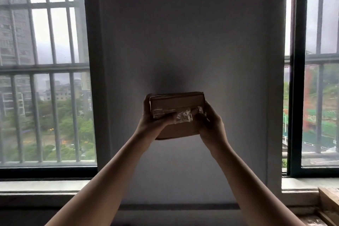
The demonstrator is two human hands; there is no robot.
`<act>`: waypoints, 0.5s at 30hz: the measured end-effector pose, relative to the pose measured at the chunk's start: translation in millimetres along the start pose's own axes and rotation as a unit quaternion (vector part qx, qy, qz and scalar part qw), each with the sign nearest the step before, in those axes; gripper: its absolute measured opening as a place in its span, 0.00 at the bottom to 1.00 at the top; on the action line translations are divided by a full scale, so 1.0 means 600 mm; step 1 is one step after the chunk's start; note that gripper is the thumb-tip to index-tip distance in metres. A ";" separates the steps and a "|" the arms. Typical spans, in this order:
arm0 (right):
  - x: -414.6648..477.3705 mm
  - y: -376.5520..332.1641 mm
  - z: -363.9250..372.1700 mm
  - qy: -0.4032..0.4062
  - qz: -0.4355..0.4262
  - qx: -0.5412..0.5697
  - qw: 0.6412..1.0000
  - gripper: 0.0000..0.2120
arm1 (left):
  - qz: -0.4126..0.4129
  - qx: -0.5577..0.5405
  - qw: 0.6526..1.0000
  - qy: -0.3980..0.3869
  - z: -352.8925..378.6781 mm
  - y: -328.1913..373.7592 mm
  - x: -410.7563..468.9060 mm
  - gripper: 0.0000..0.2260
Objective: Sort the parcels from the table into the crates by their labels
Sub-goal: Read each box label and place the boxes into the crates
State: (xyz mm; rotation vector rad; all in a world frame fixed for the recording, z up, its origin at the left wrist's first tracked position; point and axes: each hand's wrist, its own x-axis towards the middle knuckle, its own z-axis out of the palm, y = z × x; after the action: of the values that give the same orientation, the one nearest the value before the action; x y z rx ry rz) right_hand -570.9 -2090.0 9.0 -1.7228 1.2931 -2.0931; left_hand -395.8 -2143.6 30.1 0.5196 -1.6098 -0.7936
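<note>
Two bare hands hold one brown cardboard parcel (pixel 177 104) up in the air, a little below the middle of the view toward 6 o'clock, in front of a plain grey wall (pixel 183 33). The left hand (pixel 152 121) grips the parcel's 9 o'clock end. Its fingers curl round the far side of that edge, and its thumb lies across the near face, reaching a patch of crinkled clear tape (pixel 183 116). The right hand (pixel 211 123) grips the 3 o'clock end, with the fingers curled behind and the thumb pressed on the near face just beside the tape. The parcel is tilted, so a long narrow side shows at its 12 o'clock and a broader face slopes down toward 6 o'clock. Both forearms are bare and rise from 7 and 5 o'clock. A soft dark shadow lies on the wall just above the parcel. A barred window (pixel 45 60) fills the 9 o'clock side, with tall buildings and green trees beyond it, and a second window (pixel 315 60) stands at 3 o'clock. A pale sill (pixel 42 186) runs at 8 o'clock. Light wooden slats (pixel 329 205) show in the 5 o'clock corner, but what they belong to cannot be told.
</note>
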 end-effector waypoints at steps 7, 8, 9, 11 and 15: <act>-0.007 0.015 -0.005 -0.007 -0.006 -0.008 1.000 0.24 | 0.002 -0.014 1.000 0.007 0.002 -0.011 -0.005 0.32; -0.008 0.016 -0.007 -0.016 -0.007 -0.004 1.000 0.23 | -0.004 -0.027 1.000 0.010 0.000 -0.014 -0.005 0.33; -0.007 0.016 -0.010 -0.024 -0.002 0.012 1.000 0.21 | -0.012 -0.041 0.999 0.011 -0.003 -0.018 -0.005 0.35; -0.002 0.013 -0.019 -0.036 0.024 0.083 0.996 0.14 | -0.036 -0.078 0.996 0.006 -0.012 -0.025 -0.006 0.38; 0.012 0.019 -0.031 -0.057 0.068 0.114 0.990 0.12 | -0.057 -0.125 0.990 -0.015 -0.030 -0.032 -0.004 0.37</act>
State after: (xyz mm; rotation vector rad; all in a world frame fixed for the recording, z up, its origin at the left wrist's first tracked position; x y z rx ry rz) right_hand -593.9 -2091.6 6.9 -1.5844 1.0629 -1.9505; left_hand -379.7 -2158.6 15.4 0.4231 -1.4906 -1.0782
